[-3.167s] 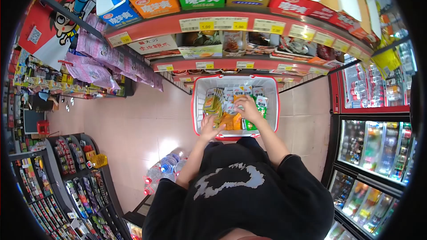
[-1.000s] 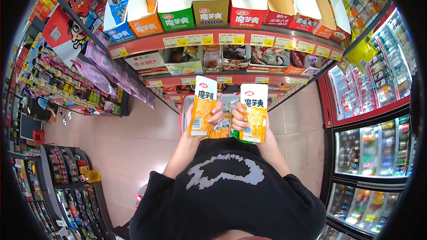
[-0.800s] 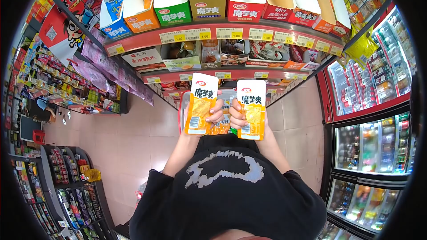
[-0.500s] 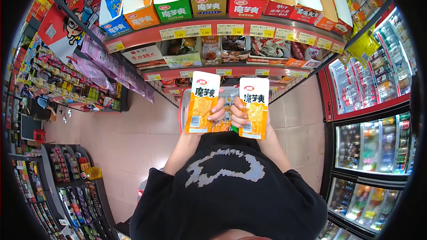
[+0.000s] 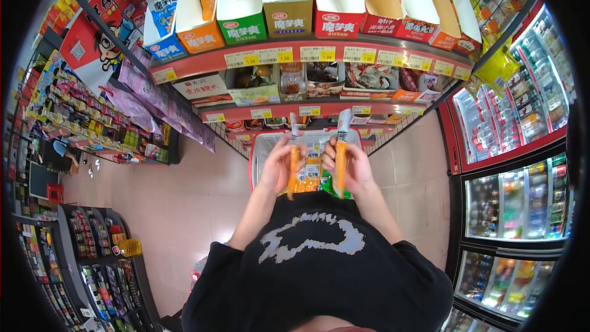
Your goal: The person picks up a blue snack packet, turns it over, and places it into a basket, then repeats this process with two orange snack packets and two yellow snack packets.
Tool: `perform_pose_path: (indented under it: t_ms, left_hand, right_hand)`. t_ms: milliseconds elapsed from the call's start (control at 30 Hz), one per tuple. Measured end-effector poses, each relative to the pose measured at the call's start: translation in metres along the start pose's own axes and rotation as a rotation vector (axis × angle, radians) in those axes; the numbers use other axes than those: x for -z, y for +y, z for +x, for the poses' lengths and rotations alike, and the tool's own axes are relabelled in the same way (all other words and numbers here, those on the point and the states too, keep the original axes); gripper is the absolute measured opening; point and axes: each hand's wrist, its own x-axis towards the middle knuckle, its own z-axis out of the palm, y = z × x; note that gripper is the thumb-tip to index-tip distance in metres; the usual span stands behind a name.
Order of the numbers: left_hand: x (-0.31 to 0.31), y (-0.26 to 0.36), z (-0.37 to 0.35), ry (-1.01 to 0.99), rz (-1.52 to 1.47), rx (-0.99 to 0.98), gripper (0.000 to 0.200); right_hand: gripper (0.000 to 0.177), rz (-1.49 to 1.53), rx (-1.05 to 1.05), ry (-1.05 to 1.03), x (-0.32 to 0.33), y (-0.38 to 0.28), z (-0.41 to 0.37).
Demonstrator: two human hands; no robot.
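My left hand grips an orange and white snack packet, now turned edge-on. A similar snack packet, also nearly edge-on, is pinched in my right hand. Both packets are upright and apart, above a light shopping basket with a red rim. Inside the basket lie several orange and white packets and a green packet, partly hidden by my hands and the held packets.
Ahead, a shelf carries open display boxes; the orange box and blue box hold packets, and other boxes look bare inside. Glass-door coolers line the right. A low rack stands at the left, with tiled floor between.
Both packets have turned from facing me to edge-on, and the hands have rotated with them. The basket's contents show more between the hands. The view has shifted slightly.
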Motion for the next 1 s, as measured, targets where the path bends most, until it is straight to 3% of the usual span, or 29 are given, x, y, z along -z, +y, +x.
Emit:
perform_pose_path:
  t_ms: [67,133,167,267,467,533,667,733,800,867,900,1000]
  left_hand:
    - [-0.002,-0.002,0.001,0.220,0.191,-0.065,0.035]
    - [0.002,0.002,0.000,0.164,0.247,-0.070,0.033]
    - [0.000,0.002,-0.001,0.182,0.259,-0.092,0.033]
    - [0.001,0.003,-0.001,0.167,0.339,-0.133,0.036]
    - [-0.005,-0.003,-0.004,0.093,0.514,-0.271,0.050]
    - [0.004,0.000,-0.001,0.084,0.490,-0.294,0.051]
    - [0.007,0.029,0.001,0.061,0.498,-0.320,0.055]
    - [0.002,0.054,0.001,0.013,0.565,-0.346,0.055]
    - [-0.007,0.083,0.002,-0.066,0.630,-0.333,0.054]
    - [-0.010,0.104,0.007,-0.101,0.729,-0.374,0.053]
    - [-0.028,0.124,0.004,-0.103,0.800,-0.418,0.051]
    - [-0.015,0.152,0.038,-0.085,0.832,-0.951,0.049]
  right_hand:
    - [0.012,-0.109,0.079,0.111,-0.013,-0.002,0.000]
    - [0.009,-0.300,0.156,0.346,-0.045,-0.001,0.000]
    - [0.010,-0.381,0.177,0.211,-0.020,0.002,0.004]
    - [0.009,-0.688,0.407,0.181,-0.005,0.021,0.017]
    - [0.019,-0.934,0.525,0.154,-0.006,0.042,0.035]
    - [0.025,-0.857,0.540,0.081,-0.016,0.039,0.042]
    - [0.040,-0.929,0.344,-0.064,-0.043,0.000,0.058]
    - [0.035,-1.007,0.223,-0.172,-0.075,-0.021,0.063]
    - [0.026,-1.346,0.251,-0.255,-0.088,-0.037,0.076]
    - [0.024,-1.344,0.179,-0.247,-0.142,-0.048,0.069]
    - [0.024,-1.344,0.230,-0.283,-0.153,-0.052,0.076]
    - [0.023,-1.397,0.464,-0.263,-0.205,-0.066,0.090]
